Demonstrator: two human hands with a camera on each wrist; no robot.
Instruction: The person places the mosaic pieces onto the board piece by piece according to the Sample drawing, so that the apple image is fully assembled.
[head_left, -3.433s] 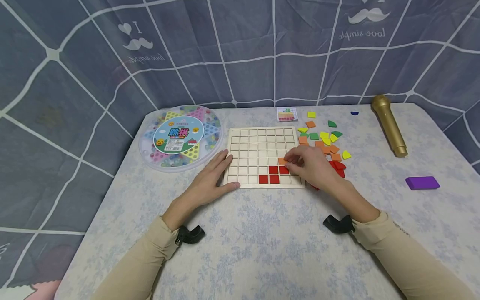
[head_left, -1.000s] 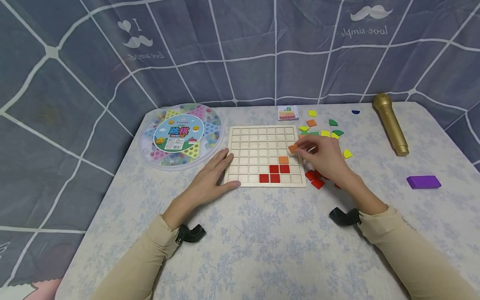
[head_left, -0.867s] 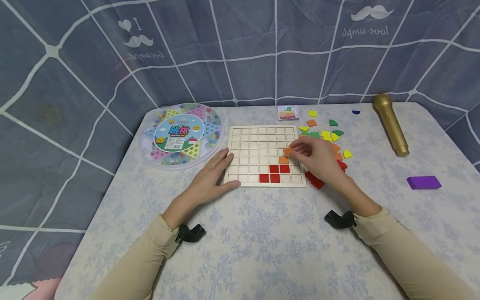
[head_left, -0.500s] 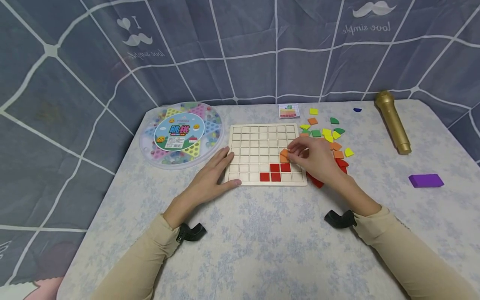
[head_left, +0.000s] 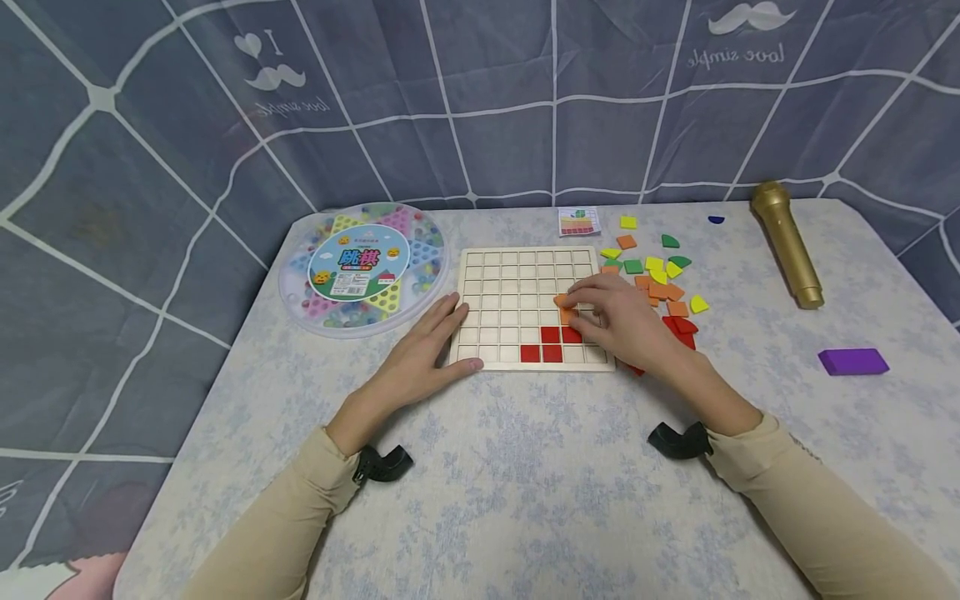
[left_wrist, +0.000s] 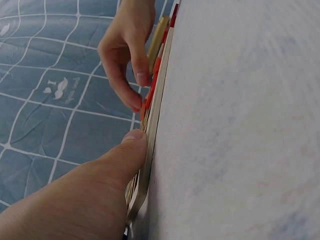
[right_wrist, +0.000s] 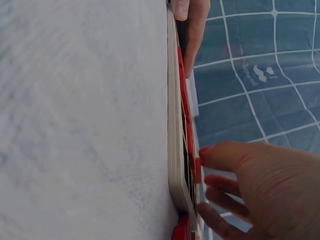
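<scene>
Head view: one pale, blue-patterned counter (head_left: 480,500); on it, one wooden grid board (head_left: 491,287); my left hand (head_left: 416,354), fingers spread, rests at the board's left edge; my right hand (head_left: 622,321), thumb and forefinger parted, touches one orange tile (head_left: 561,301) on the grid; four red tiles (head_left: 551,335), nearer me.

Grid board (head_left: 510,302): pale wood, square cells, lying flat. Left hand (head_left: 412,354) rests along the board's left edge, thumb at the near left corner. Four red tiles (head_left: 552,353) lie in the board's cells, two in the nearest row, two in the next. Flat orange tile (head_left: 566,317): third row of the board, partly hidden. Askew orange tile (head_left: 560,300): just beyond, on the board, right hand (head_left: 622,317) touching it.
</scene>
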